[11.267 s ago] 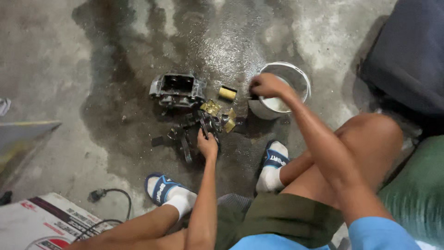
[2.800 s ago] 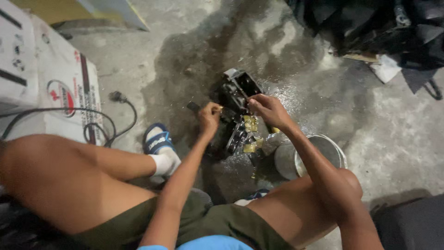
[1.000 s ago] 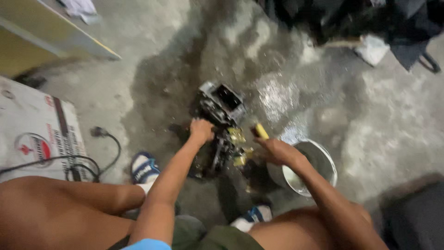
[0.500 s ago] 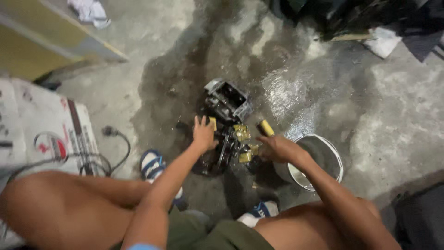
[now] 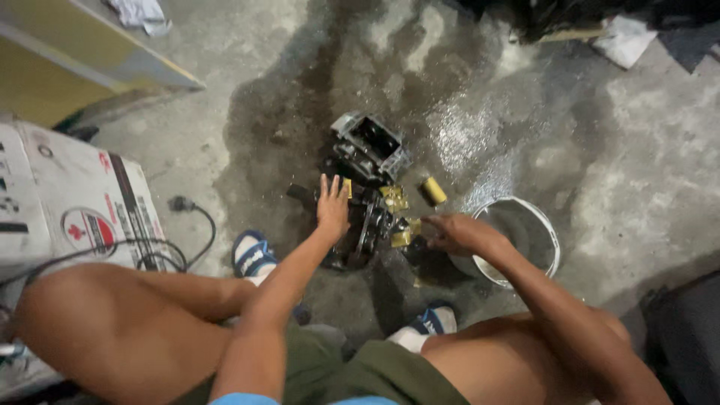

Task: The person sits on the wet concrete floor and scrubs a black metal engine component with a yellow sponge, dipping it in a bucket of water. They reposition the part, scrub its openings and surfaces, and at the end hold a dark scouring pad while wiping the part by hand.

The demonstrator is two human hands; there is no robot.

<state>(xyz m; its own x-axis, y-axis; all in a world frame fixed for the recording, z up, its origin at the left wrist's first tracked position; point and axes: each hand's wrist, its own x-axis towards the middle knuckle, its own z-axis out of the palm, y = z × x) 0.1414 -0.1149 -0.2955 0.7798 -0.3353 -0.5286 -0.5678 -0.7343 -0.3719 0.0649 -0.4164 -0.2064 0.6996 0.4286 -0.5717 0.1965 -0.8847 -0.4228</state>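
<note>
While crouched, hands point(image 5: 332, 208) on engine parts point(image 5: 369, 225)

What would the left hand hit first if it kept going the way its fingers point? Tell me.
Probably the grey open-topped metal housing just beyond the left hand, whose fingers point up-frame over the dark oily parts; depth is unclear.

right hand point(image 5: 456, 232) perhaps grips something, hidden underneath

Informal repair spot, garage or workshop floor — bare concrete floor point(image 5: 187, 150) with a big dark oil stain point(image 5: 300, 112) at centre. Greasy engine parts point(image 5: 367, 187) lie straight on it, metal bucket point(image 5: 551, 247) to the right, cardboard box point(image 5: 67, 202) and power cord point(image 5: 187, 225) at left — rags point(image 5: 622, 41) upper right.
</note>
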